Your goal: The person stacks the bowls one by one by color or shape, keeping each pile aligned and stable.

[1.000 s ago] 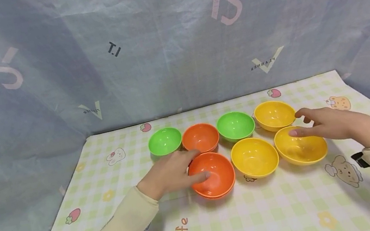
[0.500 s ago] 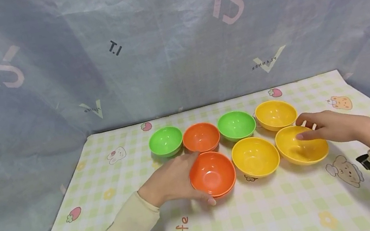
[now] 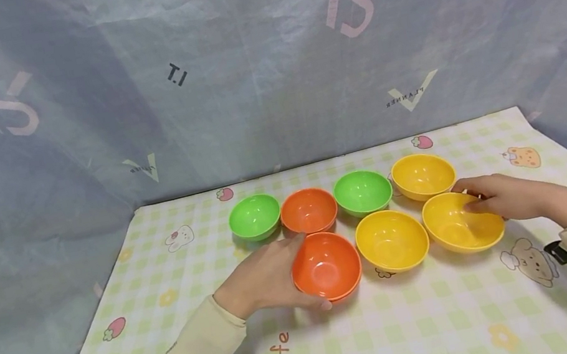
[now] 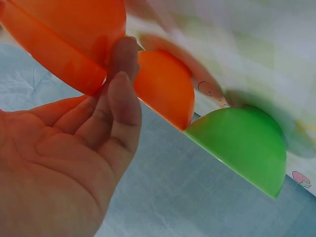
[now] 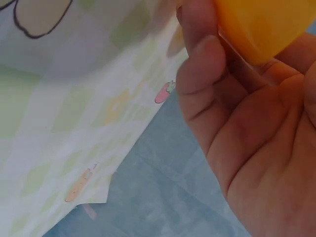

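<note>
In the head view my left hand (image 3: 267, 278) grips the near orange bowl (image 3: 327, 265) from its left side, thumb along the front and fingers behind. A second rim shows just under its edge, and the left wrist view shows two nested orange bowls (image 4: 64, 39) at the fingers. On the right, my right hand (image 3: 517, 198) pinches the near right yellow bowl (image 3: 460, 228), its thumb over the rim and its fingers outside. The right wrist view shows this yellow bowl (image 5: 266, 29) against the fingers. Between the two hands sits another yellow bowl (image 3: 391, 243).
Behind them stands a row: a green bowl (image 3: 254, 217), an orange bowl (image 3: 309, 210), a second green bowl (image 3: 363, 193) and a yellow bowl (image 3: 422, 176). All rest on a checkered tablecloth (image 3: 401, 327). A grey-blue curtain (image 3: 257, 93) hangs behind the table.
My left thumb has moved from over the orange bowl's inside to its front outer side. My right hand has lowered slightly and closed onto the yellow bowl's rim.
</note>
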